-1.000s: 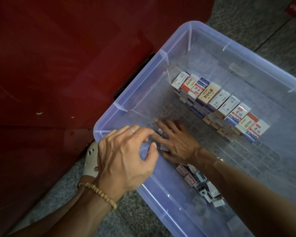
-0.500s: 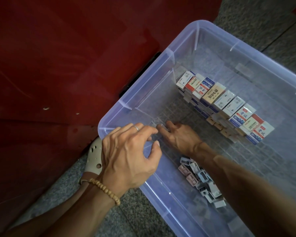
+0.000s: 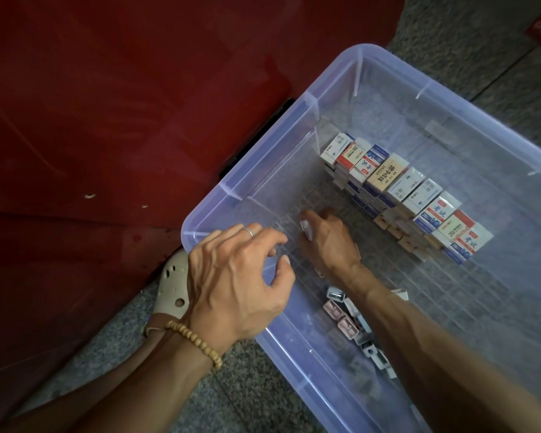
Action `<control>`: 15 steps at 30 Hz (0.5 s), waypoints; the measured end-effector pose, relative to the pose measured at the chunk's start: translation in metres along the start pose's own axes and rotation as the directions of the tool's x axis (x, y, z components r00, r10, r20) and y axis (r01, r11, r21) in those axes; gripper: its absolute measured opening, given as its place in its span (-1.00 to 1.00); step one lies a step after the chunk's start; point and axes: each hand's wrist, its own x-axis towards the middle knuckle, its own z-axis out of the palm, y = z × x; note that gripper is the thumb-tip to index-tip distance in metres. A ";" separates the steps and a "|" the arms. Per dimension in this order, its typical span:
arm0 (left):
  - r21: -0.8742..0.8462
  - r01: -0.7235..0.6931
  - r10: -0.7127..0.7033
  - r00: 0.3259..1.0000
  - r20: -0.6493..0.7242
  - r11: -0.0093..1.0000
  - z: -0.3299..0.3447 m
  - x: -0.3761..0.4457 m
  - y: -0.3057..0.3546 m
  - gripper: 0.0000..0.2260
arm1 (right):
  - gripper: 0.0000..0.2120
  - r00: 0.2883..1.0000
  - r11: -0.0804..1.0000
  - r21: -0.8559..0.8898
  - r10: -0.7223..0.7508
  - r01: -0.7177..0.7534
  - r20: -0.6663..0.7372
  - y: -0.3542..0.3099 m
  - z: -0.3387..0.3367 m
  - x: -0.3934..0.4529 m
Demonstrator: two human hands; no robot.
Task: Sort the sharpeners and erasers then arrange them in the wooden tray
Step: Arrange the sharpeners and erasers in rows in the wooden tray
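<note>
Fingers of the right hand (image 3: 328,242) curled inside the clear bin (image 3: 388,67), their grip hidden; left hand (image 3: 238,285) hovered loosely curled, empty; sharpeners (image 3: 345,320) lay partly behind the forearm.

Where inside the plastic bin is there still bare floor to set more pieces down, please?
The bin floor is bare beyond the eraser row, toward the far wall, and between that row and the right forearm. It is crowded around the right hand and the sharpeners by the near wall.

translucent blue-violet bin (image 3: 294,117), dark red panel (image 3: 107,104), speckled grey floor (image 3: 450,32)
</note>
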 end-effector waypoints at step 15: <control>-0.016 -0.019 0.021 0.991 0.132 1.000 -0.009 0.001 0.003 -0.59 | -0.80 0.869 0.041 0.869 0.084 -0.493 0.488 -0.039 -0.089 -0.052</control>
